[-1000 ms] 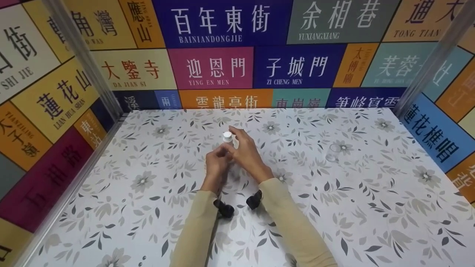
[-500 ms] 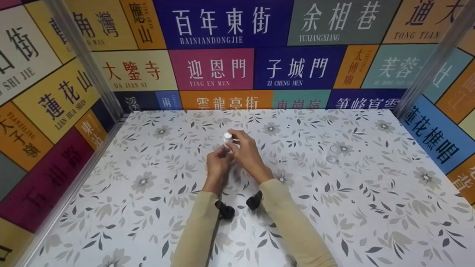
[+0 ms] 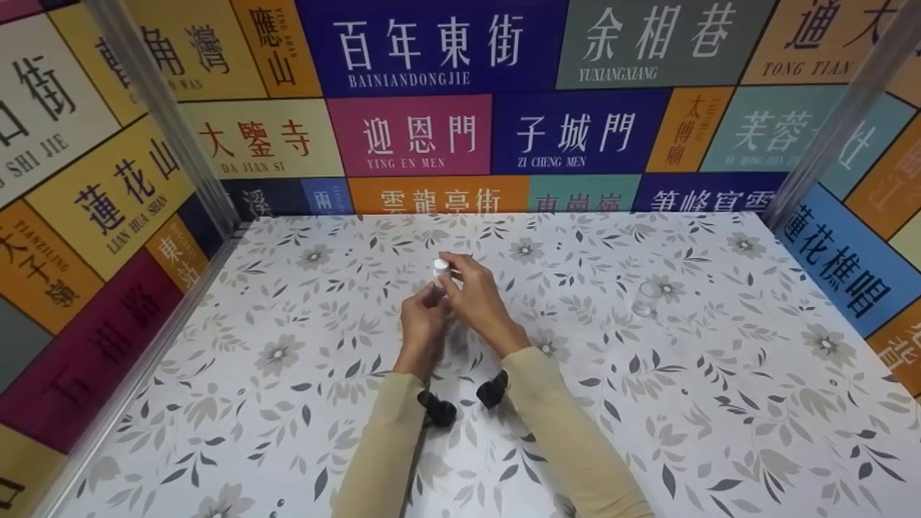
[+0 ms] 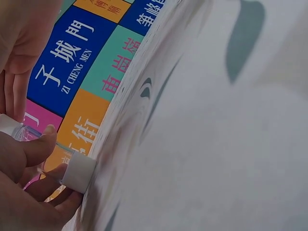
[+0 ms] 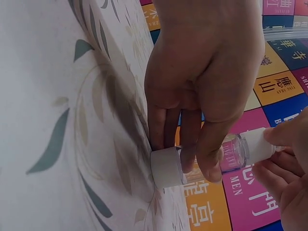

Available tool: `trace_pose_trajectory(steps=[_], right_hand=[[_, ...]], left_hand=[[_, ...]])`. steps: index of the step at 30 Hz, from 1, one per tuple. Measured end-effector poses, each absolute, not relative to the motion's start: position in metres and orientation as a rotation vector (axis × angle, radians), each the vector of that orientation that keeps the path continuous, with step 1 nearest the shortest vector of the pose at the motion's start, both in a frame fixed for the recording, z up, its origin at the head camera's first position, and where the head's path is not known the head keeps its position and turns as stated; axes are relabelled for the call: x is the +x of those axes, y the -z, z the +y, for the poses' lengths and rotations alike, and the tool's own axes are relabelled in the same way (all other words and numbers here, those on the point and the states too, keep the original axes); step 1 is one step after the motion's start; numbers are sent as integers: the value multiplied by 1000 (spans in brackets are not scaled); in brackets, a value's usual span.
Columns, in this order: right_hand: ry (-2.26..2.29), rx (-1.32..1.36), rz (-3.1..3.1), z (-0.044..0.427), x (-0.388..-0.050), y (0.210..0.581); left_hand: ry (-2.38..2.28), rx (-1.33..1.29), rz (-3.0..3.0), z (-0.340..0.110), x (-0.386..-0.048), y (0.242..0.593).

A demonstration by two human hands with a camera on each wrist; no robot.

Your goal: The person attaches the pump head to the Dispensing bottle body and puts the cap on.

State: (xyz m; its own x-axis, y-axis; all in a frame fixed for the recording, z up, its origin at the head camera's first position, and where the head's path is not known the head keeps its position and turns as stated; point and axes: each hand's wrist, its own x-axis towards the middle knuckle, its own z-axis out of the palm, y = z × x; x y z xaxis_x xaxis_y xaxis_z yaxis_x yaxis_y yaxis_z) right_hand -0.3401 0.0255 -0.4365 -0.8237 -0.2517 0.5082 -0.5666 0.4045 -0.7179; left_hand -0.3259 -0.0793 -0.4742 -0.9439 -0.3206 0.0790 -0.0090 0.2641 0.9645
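A small clear bottle with a white cap on top [image 3: 441, 265] and a white base [image 5: 166, 167] stands upright on the table. My left hand [image 3: 421, 324] grips its clear body low down, thumb and fingers on opposite sides. Fingers of my right hand [image 3: 478, 298] pinch the bottle's upper end at the cap, clearly seen at the right edge of the right wrist view. In the left wrist view, the white base [image 4: 79, 172] touches the tabletop. Whether the cap is loose cannot be told, and fingers cover much of the body.
A clear glass-like cup [image 3: 646, 298] stands on the right of the flower-patterned table [image 3: 719, 403]. Colourful panels [image 3: 410, 133] with printed characters rise behind and at both sides. A black wrist camera [image 3: 437, 410] sits on each forearm.
The right thumb and fingers have come in from beside the bottle to the cap. The left hand has shifted very slightly. The bottle and the cup stay in place.
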Motion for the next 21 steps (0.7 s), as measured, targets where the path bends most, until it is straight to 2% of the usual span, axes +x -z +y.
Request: trace_pose_trajectory(steps=[21], right_hand=[[-1334, 718, -2381, 26, -337, 432]], left_hand=[[1797, 308, -2206, -76, -324, 473]])
